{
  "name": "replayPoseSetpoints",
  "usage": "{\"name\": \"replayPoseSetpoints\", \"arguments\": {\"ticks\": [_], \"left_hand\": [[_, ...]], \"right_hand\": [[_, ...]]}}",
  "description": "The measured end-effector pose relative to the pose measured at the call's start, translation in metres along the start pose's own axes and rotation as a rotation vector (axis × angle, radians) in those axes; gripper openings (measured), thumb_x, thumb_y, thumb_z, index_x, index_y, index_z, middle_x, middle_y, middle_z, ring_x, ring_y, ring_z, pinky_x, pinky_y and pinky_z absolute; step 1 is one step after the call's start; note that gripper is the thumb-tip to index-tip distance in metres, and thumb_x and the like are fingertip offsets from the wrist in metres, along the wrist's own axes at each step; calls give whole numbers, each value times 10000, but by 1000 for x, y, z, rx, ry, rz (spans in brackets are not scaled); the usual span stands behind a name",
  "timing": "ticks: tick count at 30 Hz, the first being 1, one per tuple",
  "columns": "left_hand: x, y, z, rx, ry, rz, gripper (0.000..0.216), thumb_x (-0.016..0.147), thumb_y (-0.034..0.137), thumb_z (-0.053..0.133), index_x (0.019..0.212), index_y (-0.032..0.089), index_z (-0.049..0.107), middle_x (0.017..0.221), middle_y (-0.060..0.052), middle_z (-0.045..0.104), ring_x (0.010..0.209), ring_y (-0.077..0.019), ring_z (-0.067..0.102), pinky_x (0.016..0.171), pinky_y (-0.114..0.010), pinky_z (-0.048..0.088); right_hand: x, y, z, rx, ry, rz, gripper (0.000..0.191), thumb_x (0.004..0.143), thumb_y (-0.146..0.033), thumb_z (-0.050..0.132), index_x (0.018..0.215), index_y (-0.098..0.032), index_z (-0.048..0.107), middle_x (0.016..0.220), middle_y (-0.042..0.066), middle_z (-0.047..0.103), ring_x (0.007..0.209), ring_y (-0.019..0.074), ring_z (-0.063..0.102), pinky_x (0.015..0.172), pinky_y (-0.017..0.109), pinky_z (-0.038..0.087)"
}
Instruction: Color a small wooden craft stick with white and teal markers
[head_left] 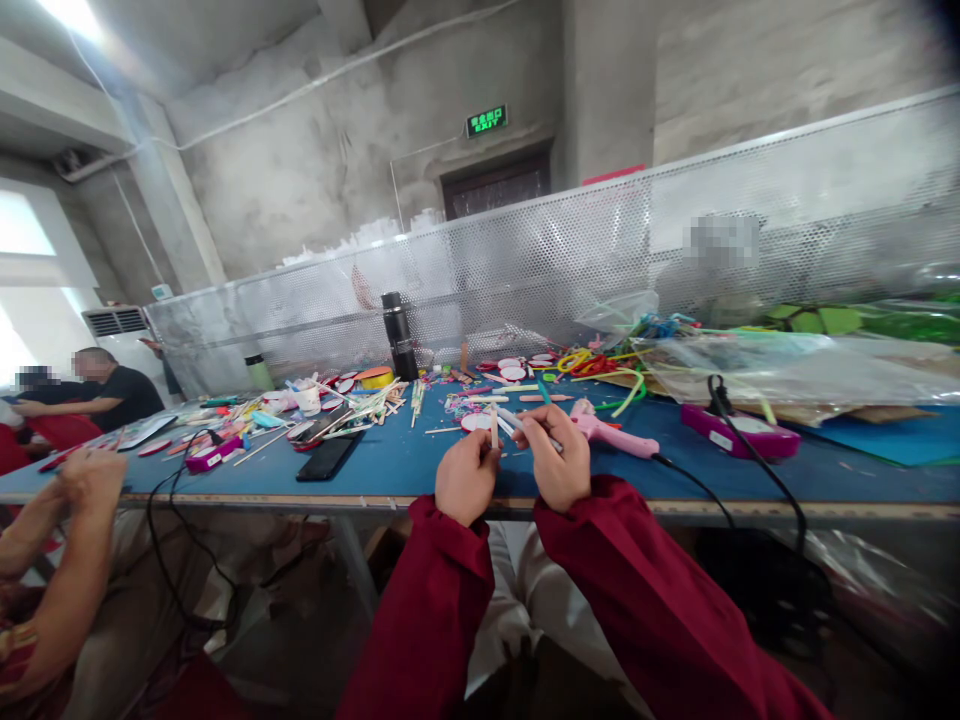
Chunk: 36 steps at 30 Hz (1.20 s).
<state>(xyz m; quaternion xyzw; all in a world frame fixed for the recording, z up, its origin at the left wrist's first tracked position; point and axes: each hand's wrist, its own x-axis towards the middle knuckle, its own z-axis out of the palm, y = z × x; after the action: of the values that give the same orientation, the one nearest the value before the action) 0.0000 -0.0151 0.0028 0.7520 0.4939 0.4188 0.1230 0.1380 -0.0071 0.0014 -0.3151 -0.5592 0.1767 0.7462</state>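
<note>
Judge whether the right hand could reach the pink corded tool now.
Probably yes: the pink corded tool lies beside the right hand, nothing visibly between them, though that hand holds a slim pale item.

The surface (405, 475) carries two bottles (399, 340), two purple boxes (214, 456), one black phone (330, 456) and one pink glue gun (621, 437); two red-sleeved hands (466, 474) and one exit sign (487, 121) show.

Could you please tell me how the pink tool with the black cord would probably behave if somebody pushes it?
The pink tool would probably feel stiff, since its smooth handle looks like hard plastic. It seems unlikely to roll far, because its shape is uneven rather than round. The black cord at its handle end might drag on it.
</note>
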Motion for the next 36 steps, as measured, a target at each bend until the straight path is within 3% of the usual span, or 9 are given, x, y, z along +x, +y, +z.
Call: {"name": "replayPoseSetpoints", "arguments": {"ticks": [36], "left_hand": [[0, -2, 1, -39, 14, -2, 106, 914, 183, 546, 959, 230, 629, 813, 16, 685, 794, -154, 610, 725, -250, 413]], "right_hand": [[1, -3, 1, -8, 0, 32, 115, 847, -289, 572, 773, -217, 623, 609, -17, 636, 549, 163, 597, 553, 291, 473]]}}
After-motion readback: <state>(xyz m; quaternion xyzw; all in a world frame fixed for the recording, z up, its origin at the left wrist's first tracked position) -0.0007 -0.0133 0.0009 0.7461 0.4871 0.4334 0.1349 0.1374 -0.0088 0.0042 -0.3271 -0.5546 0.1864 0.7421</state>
